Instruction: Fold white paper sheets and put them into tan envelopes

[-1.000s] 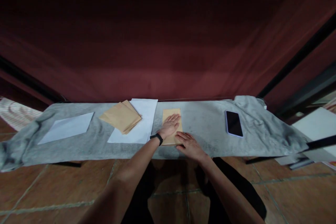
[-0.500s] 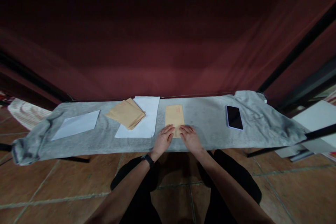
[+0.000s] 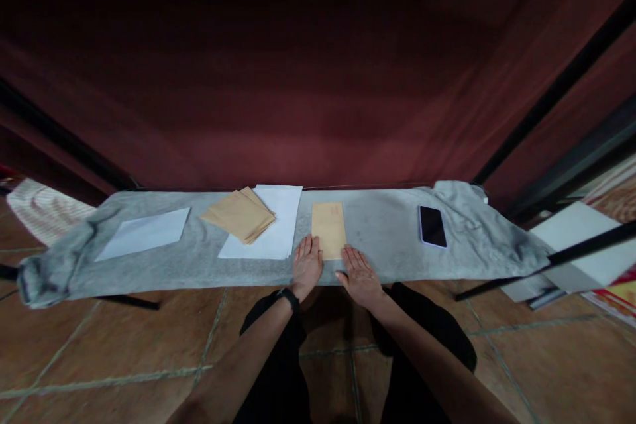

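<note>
Single brown envelope (image 3: 328, 228) is laid flat on the cloth-covered surface (image 3: 387, 242), near the front edge, long side pointing away from the person. Left hand (image 3: 307, 265) is placed palm-down just beside its near-left corner. Right hand (image 3: 360, 273) is placed palm-down just beside the near-right corner. Fingers (image 3: 309, 246) on both hands are held straight and close together, and nothing is gripped. Actual contact with the envelope's edges cannot be confirmed.

Risks, as judged:
- The cloth is loose, wrinkled and draped over the front edge. If it is dragged by the palms, it could be bunched and the envelope skewed.
- The envelope is placed close to that edge. If pulled toward the body, it could be dropped onto the tiled floor (image 3: 124, 344).
- White sheets (image 3: 273, 242) are laid just beside the left hand, with a fanned stack of envelopes (image 3: 239, 214) on top. Both could be shifted by a sideways sweep.
- The phone (image 3: 432, 226) is kept well apart to the right, so low risk is judged there.

Hidden or unclear:
- Faint reddish print is seen at the envelope's far end, but it cannot be read.
- Whether the envelope is sealed or filled cannot be told.
- The stack's count cannot be resolved.
- What carries the surface is hidden by the cloth.
- The white board (image 3: 581, 238) at the right is cut off by the frame.
- The scene is dimly lit, and the picture's margins are stretched by the lens.
</note>
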Demonstrator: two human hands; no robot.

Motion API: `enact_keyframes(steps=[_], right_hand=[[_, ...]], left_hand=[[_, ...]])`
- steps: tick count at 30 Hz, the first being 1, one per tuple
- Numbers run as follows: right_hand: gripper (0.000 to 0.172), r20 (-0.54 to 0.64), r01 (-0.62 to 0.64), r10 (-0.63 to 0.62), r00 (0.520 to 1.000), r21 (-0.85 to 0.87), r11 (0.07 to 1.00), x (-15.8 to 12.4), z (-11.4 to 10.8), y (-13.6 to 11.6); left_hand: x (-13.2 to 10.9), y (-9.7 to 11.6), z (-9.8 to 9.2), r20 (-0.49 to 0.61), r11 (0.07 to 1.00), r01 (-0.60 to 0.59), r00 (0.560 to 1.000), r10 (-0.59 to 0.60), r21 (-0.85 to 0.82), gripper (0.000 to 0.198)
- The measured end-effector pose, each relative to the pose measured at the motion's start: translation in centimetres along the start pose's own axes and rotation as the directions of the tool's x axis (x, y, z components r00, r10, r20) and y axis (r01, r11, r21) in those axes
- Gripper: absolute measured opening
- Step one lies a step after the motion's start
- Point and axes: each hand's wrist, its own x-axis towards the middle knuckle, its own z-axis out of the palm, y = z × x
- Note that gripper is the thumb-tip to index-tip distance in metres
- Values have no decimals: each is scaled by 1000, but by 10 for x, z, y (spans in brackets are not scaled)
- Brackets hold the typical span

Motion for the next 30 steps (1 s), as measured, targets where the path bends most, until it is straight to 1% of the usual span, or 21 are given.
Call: enact_keyframes(steps=[3, 6, 9, 11, 14, 17, 19, 20, 21, 22, 23, 24, 25, 26, 27, 28, 30], right_hand=[[62, 15, -36, 36, 999, -18, 999, -1, -1, 0], [62, 24, -87, 87, 996, -5, 996, 1, 1, -8], [62, 30, -148, 148, 989, 3, 989, 7, 2, -19], [60, 39, -197, 197, 980, 3, 980, 13, 1, -26], [59, 32, -256, 256, 966, 5, 967, 22, -3, -36], [58, -6, -248, 249, 969, 52, 967, 31, -9, -42], [50, -22, -268, 274, 961, 142, 953, 38, -15, -42], [46, -29, -301, 315, 949, 224, 927, 42, -17, -40], [43, -33, -342, 375, 927, 338, 877, 47, -20, -37], [40, -26, -381, 450, 893, 491, 784, 51, -22, -34], [38, 2, -403, 532, 847, 655, 639, 56, -24, -30], [38, 61, -402, 601, 797, 796, 452, 61, -25, -27], [40, 128, -386, 641, 757, 879, 280, 65, -25, -25], [45, 181, -367, 653, 735, 916, 160, 68, -25, -23], [50, 219, -355, 649, 729, 931, 85, 70, -24, -23], [53, 237, -351, 636, 735, 935, 57, 72, -23, -24], [56, 253, -345, 596, 762, 938, 43, 73, -20, -29]], left_hand=[[0, 7, 0, -37, 991, 73, 996, -77, -116, 52], [0, 13, -2, -39, 946, 128, 989, -146, -299, 59], [5, 13, -7, -4, 827, 240, 960, -282, -509, 71], [10, 10, -10, 37, 747, 298, 938, -345, -594, 77], [18, 9, -14, 89, 664, 306, 936, -340, -682, 75], [21, 16, -18, 109, 568, 264, 950, -293, -779, 61], [22, 25, -21, 110, 520, 230, 962, -251, -822, 51], [22, 30, -23, 111, 498, 214, 967, -228, -841, 47], [22, 34, -25, 112, 465, 199, 972, -209, -863, 44], [22, 38, -26, 115, 416, 189, 973, -198, -890, 41], [22, 41, -28, 123, 355, 189, 972, -199, -915, 40], [21, 43, -28, 143, 293, 201, 967, -209, -935, 40], [20, 45, -28, 173, 239, 226, 959, -223, -944, 42], [20, 45, -27, 208, 204, 258, 949, -236, -944, 44], [18, 45, -25, 242, 192, 291, 939, -244, -937, 47], [17, 45, -23, 270, 192, 318, 932, -242, -928, 50], [16, 44, -17, 295, 203, 341, 929, -225, -918, 51]])
